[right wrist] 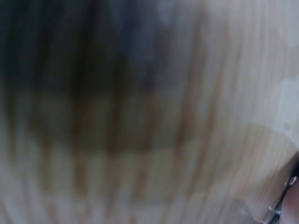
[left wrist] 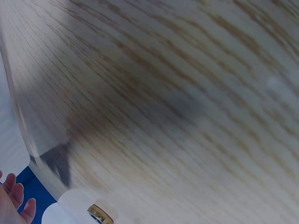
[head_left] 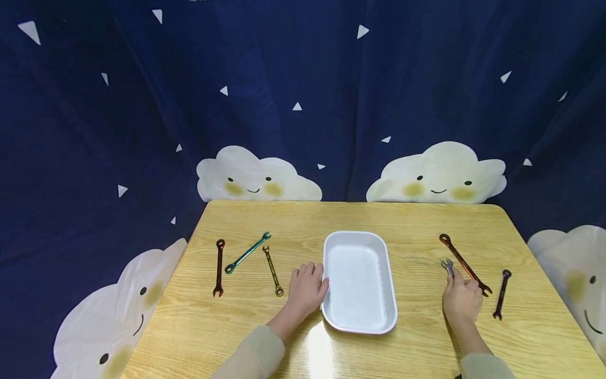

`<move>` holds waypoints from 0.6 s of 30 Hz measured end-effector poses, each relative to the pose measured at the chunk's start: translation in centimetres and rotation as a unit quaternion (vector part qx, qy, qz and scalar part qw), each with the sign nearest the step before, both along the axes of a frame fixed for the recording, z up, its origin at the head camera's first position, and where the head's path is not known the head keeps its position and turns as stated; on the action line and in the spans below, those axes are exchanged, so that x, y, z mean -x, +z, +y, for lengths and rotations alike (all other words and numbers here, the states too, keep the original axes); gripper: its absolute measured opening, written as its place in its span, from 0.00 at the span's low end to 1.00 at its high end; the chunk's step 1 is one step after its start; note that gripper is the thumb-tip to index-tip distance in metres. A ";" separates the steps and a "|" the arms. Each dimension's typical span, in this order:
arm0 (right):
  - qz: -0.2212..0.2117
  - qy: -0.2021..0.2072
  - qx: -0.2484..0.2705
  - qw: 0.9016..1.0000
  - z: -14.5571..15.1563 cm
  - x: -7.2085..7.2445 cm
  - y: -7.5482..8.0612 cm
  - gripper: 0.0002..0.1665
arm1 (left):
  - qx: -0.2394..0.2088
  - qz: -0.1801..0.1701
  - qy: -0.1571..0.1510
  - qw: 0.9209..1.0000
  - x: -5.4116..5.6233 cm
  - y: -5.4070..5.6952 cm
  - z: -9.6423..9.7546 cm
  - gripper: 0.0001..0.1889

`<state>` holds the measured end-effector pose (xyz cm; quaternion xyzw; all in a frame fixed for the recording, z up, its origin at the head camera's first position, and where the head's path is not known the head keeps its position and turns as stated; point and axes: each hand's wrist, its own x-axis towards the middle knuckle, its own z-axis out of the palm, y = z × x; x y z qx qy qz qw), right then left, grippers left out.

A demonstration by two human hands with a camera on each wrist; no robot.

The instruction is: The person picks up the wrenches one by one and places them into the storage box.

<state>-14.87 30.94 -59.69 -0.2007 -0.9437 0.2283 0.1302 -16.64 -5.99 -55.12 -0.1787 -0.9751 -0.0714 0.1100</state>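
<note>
In the head view my left hand rests at the left rim of a white rectangular tray, fingers relaxed along its side. Off to the right, my right hand pinches a silver wrench between thumb and fingers; its open end sticks out past the fingertips and its handle is hidden by the hand. Just beyond that hand lies a long red wrench, slanting down to the right. The right wrist view is blurred, with only a sliver of fingertip and dark metal at its lower right edge.
A purple wrench lies at the far right. Left of the tray are a dark red wrench, a teal wrench and a gold wrench. A navy curtain with clouds hangs behind the wooden table.
</note>
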 end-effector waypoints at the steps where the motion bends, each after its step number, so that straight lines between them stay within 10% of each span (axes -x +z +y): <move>1: -0.001 0.000 0.001 1.000 0.0 0.0 0.0 0.21 | -0.001 0.001 0.000 1.000 0.0 0.0 0.0 0.16; 18: 0.040 -0.003 -0.014 0.999 0.0 0.3 -0.1 0.18 | -0.004 0.018 -0.004 1.000 0.1 -0.2 0.0 0.14</move>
